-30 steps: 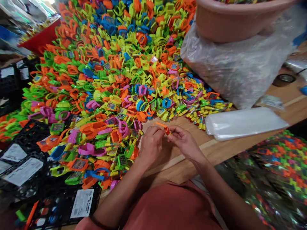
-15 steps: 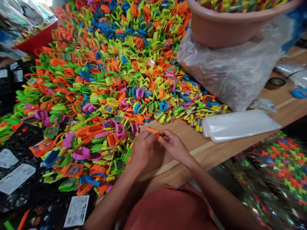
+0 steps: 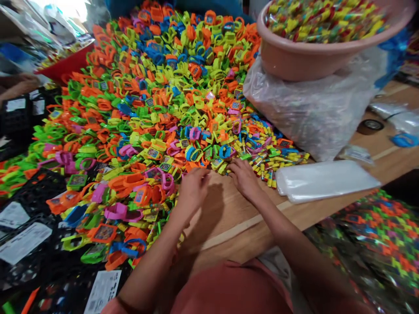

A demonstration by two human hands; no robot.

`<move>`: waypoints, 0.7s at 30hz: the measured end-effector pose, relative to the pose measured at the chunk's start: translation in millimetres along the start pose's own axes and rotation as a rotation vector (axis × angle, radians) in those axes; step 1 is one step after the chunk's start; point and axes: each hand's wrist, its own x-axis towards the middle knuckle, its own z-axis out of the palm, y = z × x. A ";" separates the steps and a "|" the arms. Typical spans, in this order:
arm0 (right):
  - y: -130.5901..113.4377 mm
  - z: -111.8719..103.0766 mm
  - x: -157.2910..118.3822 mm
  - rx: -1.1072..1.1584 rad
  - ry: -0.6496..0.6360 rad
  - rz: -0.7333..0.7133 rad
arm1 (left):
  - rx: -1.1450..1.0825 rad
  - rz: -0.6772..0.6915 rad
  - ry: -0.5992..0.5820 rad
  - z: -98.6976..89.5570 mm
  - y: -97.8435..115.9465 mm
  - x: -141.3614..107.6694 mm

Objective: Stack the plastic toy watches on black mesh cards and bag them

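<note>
Both hands are at the near edge of a large heap of bright plastic toy watches (image 3: 153,117) in orange, green, yellow, blue and pink. My left hand (image 3: 193,187) is loosely curved beside the orange watches, with its thumb apart from the fingers and nothing visible in it. My right hand (image 3: 244,179) has its fingers outstretched at the heap's edge, close to small yellow-capped tubes (image 3: 281,159) and a yellow watch (image 3: 217,163). Its fingertips lie partly against the pile, and I cannot tell whether they touch a piece. Bare wooden tabletop (image 3: 212,209) shows between the hands.
To the right, a pink basin (image 3: 310,61) full of small wrapped pieces sits on a filled clear bag (image 3: 314,104). A stack of clear plastic bags (image 3: 327,181) lies nearer. Black crates (image 3: 29,226) stand left, and another person's hand (image 3: 19,85) shows far left.
The orange piece that both hands held together is no longer between them. My hands have parted, the right moving up to the heap's edge. The view has tilted upward.
</note>
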 end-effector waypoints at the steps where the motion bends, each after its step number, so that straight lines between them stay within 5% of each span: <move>1: -0.4 1.0 -1.6 -0.003 -0.002 0.001 | -0.001 0.004 -0.030 17.1 6.3 8.9; 4: 0.4 -2.7 -10.1 0.089 0.048 0.015 | 0.013 -0.018 -0.057 51.7 18.4 30.6; 7: -0.2 -10.6 -20.6 0.200 0.123 0.064 | 0.008 -0.061 -0.058 65.8 24.6 44.5; 15: -19.7 -16.3 -41.2 0.442 0.179 0.229 | -0.230 -0.187 -0.025 67.8 19.3 42.1; 21: -35.9 -1.3 -55.8 0.711 0.021 0.402 | -0.747 -0.304 -0.006 63.2 0.8 12.0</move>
